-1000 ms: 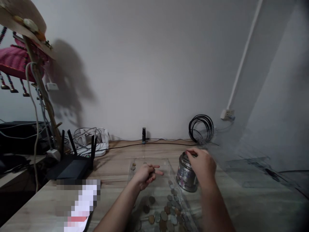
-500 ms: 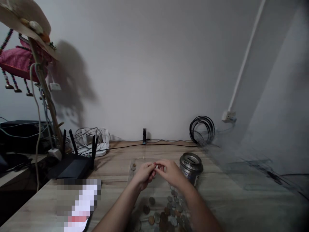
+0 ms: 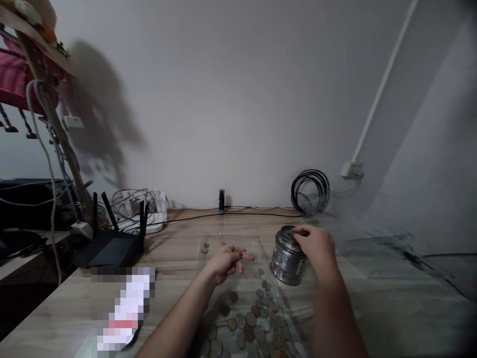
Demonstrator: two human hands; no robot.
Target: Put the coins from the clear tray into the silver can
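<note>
My right hand (image 3: 316, 243) is at the lid of a silver tin coin bank (image 3: 286, 261), thumb and fingers pinched together beside the slot. Whatever sits between those fingertips is too small to make out. My left hand (image 3: 228, 262) is held over a clear, shallow tray (image 3: 257, 243), its fingers loosely stretched and apart. Part of its palm is hidden. Many loose coins (image 3: 250, 319), silver and brownish, lie in the near part of the tray. A few single coins (image 3: 205, 250) lie toward its far left corner.
A phone-like object (image 3: 122, 313), blurred out, lies front left. Behind it stand a black router (image 3: 112, 251) and a white device with tangled cables (image 3: 149, 219). A small dark bottle (image 3: 221, 201) and a black cable coil (image 3: 310, 191) are by the wall.
My hands were together over the tray, fingertips touching. My right hand has since moved right to the tin's lid; my left hand stayed over the tray, its fingers now more spread.
</note>
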